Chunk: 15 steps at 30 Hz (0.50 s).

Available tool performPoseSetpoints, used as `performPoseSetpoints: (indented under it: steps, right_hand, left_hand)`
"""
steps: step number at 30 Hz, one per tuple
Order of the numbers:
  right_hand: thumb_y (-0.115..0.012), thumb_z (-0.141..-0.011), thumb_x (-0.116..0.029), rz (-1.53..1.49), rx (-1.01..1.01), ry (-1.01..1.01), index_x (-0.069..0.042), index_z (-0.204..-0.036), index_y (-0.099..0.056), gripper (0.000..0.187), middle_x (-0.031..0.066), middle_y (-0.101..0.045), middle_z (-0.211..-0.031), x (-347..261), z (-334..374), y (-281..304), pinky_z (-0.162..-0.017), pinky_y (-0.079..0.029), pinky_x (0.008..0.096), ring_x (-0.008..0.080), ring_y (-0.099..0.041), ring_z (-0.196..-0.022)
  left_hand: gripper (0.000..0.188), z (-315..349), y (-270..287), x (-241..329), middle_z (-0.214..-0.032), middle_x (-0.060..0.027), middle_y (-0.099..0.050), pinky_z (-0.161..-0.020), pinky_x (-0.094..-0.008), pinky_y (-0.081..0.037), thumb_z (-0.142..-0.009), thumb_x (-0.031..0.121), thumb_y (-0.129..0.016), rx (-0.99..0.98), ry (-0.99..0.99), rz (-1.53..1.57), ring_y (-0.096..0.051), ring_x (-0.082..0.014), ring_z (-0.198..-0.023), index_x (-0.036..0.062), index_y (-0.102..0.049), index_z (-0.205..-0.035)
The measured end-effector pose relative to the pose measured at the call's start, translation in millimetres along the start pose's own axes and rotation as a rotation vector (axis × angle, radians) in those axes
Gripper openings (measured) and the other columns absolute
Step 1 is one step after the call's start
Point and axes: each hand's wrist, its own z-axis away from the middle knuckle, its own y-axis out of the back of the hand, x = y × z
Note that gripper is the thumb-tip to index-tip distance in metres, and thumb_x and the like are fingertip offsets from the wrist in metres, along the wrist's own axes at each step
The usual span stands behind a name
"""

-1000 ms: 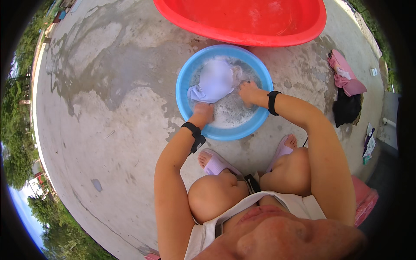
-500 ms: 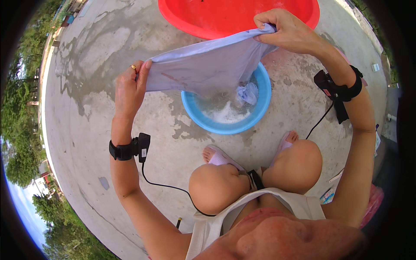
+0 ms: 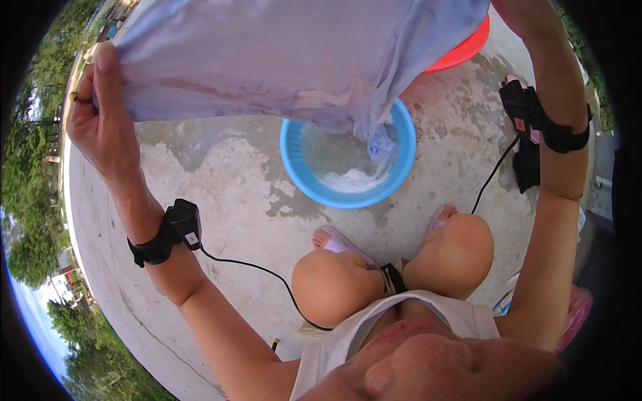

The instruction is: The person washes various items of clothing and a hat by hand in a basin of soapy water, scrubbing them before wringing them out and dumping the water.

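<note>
A thin, wet, pale lavender-blue cloth [image 3: 267,60] hangs spread between my raised hands; its kind of garment or sheet is not clear. My left hand [image 3: 103,120] grips its left edge, thumb pressed down on it. My right hand [image 3: 528,17] is at the upper right, its fingers cut off by the picture's edge, with the cloth's right side stretched up to it. Below, a twisted lower end of the cloth trails into a round blue basin [image 3: 291,172] of soapy water. A bunched light blue piece of fabric [image 3: 380,146] sits in the suds.
Behind the cloth, a large red tub [image 3: 465,50] is mostly hidden. Wet patches mark the concrete ground [image 3: 221,180]. My knees [image 3: 338,284] and sandalled feet are close to the basin. Black devices [image 3: 184,224] with cables are strapped to both my forearms.
Both hands have risen and spread farther apart, lifting the cloth up and closer so that it now covers most of the red tub. The basin has stayed in place.
</note>
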Motion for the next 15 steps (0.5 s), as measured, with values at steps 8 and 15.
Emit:
performPoseSetpoints:
  steps: [8,15]
  right_hand:
    - [-0.048,-0.08,0.003,0.235,-0.927,-0.649,-0.006,-0.113,-0.062,0.036,0.0179,-0.063,-0.111,192.2,187.6,-131.9,-0.086,-0.048,0.0411,0.0348,-0.059,-0.107]
    - [-0.056,-0.082,-0.006,0.665,-1.218,-0.578,-0.006,-0.109,-0.063,0.028,0.0161,-0.057,-0.12,254.2,295.8,-182.2,-0.091,-0.048,0.0434,0.0301,-0.058,-0.112]
  left_hand:
    - [0.034,215.2,-89.0,-147.1,-0.087,-0.0149,-0.065,-0.065,-0.0391,-0.048,-0.081,0.035,-0.074,-0.973,0.47,-0.303,-0.063,-0.0307,-0.077,0.0032,-0.067,-0.091]
    - [0.045,358.4,-159.4,-192.6,-0.107,-0.014,-0.067,-0.091,-0.0385,-0.048,-0.082,0.034,-0.068,-1.676,0.149,-0.587,-0.064,-0.0333,-0.099,0.0128,-0.062,-0.12]
